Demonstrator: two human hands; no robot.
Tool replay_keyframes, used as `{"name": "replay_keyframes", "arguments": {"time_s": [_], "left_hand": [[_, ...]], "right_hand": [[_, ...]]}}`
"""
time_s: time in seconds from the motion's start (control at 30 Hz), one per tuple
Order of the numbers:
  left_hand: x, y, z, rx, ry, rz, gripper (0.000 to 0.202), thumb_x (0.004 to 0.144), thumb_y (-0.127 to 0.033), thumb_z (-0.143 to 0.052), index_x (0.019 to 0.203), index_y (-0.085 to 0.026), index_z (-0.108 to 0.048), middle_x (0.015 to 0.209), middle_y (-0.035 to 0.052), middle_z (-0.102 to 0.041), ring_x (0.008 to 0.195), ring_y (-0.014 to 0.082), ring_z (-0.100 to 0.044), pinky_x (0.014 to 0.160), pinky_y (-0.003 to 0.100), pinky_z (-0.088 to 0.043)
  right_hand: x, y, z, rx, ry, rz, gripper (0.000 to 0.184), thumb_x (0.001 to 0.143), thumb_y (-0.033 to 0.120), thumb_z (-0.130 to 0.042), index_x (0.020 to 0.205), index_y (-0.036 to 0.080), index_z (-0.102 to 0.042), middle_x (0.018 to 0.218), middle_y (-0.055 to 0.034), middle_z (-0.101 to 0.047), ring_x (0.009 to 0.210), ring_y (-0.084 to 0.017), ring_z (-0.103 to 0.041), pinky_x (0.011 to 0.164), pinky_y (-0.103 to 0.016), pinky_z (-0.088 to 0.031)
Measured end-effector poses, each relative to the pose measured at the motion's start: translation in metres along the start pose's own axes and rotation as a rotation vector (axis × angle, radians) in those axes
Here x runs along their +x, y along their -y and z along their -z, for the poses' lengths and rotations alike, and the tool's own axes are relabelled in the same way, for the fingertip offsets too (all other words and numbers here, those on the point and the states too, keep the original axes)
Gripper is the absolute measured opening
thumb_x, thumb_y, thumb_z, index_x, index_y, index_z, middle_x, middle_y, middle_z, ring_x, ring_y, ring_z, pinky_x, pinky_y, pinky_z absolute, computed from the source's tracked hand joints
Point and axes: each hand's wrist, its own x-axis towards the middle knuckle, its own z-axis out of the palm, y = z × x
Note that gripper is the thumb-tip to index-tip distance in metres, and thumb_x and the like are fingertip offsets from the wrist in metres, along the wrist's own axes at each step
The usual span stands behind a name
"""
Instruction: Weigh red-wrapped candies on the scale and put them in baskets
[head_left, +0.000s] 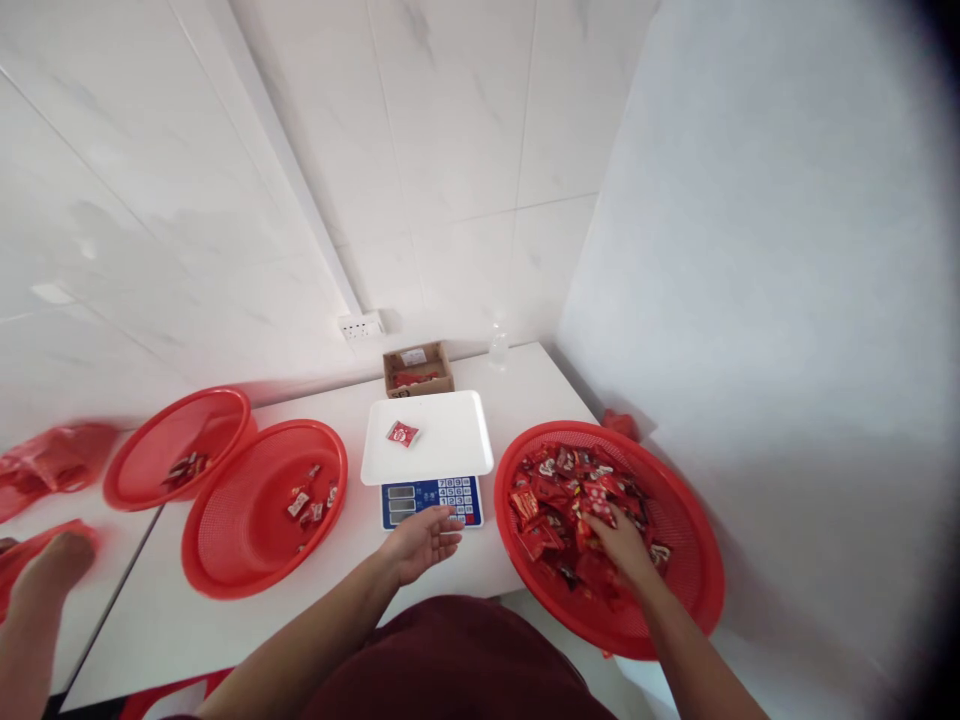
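My right hand [613,532] reaches into a big red plastic basket [697,560], its fingers closed at a small red wrapped packet with pale spots [597,498]. Many other red wrapped packets [541,540] lie heaped around it; part of my fingers is hidden among them. My left hand [421,543] is empty, palm turned inward with fingers loosely bent and apart. It hovers just in front of the blue keypad panel of a digital scale [430,500]. On the scale's white tray [457,440] rests a single red and white packet [403,433].
Left of the scale stand a red basket [225,560] with several packets and another red basket [127,480] behind it. A small cardboard box [418,375] sits behind the scale. Another person's hand [56,565] is at the far left by red plastic bags [67,455]. A wall [787,300] bounds the right.
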Motion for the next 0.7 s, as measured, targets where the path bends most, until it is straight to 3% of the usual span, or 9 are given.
{"name": "replay_keyframes", "arguments": {"time_s": [0.13,0.27,0.37,0.5,0.57,0.7], "left_hand": [[0.000,0.003,-0.008,0.024,0.034,0.008,0.024,0.079,-0.031,-0.066,0.096,-0.016,-0.058,0.086,0.0053,-0.066,0.069,0.0131,-0.062,0.073,0.026,-0.045],[-0.002,0.006,-0.026,0.085,0.152,0.006,0.023,0.079,-0.032,-0.066,0.095,-0.017,-0.058,0.088,0.0061,-0.066,0.076,0.0164,-0.063,0.078,0.031,-0.046],[-0.004,0.008,-0.045,0.119,0.290,-0.018,0.032,0.076,-0.031,-0.071,0.102,-0.018,-0.058,0.094,0.0063,-0.066,0.081,0.0187,-0.064,0.083,0.038,-0.046],[0.000,0.009,-0.062,0.039,0.413,-0.062,0.043,0.076,-0.038,-0.070,0.114,-0.025,-0.056,0.106,0.0051,-0.063,0.087,0.0196,-0.063,0.090,0.049,-0.044],[0.004,0.007,-0.059,-0.012,0.412,-0.047,0.039,0.082,-0.049,-0.061,0.110,-0.022,-0.059,0.103,0.0065,-0.064,0.086,0.0205,-0.063,0.092,0.051,-0.041],[0.012,-0.001,-0.030,-0.088,0.389,0.038,0.059,0.086,-0.065,-0.037,0.094,-0.013,-0.065,0.094,0.0128,-0.068,0.089,0.0250,-0.062,0.095,0.048,-0.038]], "right_hand": [[-0.003,0.011,0.015,0.507,-0.025,-0.197,0.038,0.059,0.035,-0.069,0.094,0.024,-0.057,0.076,0.0015,-0.069,0.064,-0.017,-0.065,0.055,-0.028,-0.054],[-0.008,0.029,0.013,0.626,-0.032,-0.235,0.034,0.057,0.033,-0.073,0.087,0.026,-0.057,0.078,0.0035,-0.068,0.065,-0.015,-0.064,0.052,-0.024,-0.054],[-0.024,0.055,-0.010,0.606,0.023,-0.155,0.040,0.060,0.036,-0.073,0.097,0.026,-0.058,0.086,0.0018,-0.070,0.075,-0.018,-0.067,0.056,-0.025,-0.056],[-0.060,0.096,-0.059,0.507,0.194,-0.003,0.048,0.065,0.044,-0.071,0.107,0.023,-0.059,0.093,-0.0028,-0.072,0.086,-0.022,-0.067,0.072,-0.033,-0.057],[-0.076,0.111,-0.081,0.371,0.285,0.141,0.045,0.066,0.046,-0.069,0.104,0.022,-0.062,0.097,-0.0047,-0.071,0.093,-0.024,-0.066,0.084,-0.038,-0.054],[-0.089,0.123,-0.117,0.109,0.406,0.352,0.042,0.072,0.051,-0.059,0.104,0.024,-0.066,0.105,-0.0066,-0.070,0.100,-0.027,-0.063,0.095,-0.041,-0.048]]}}
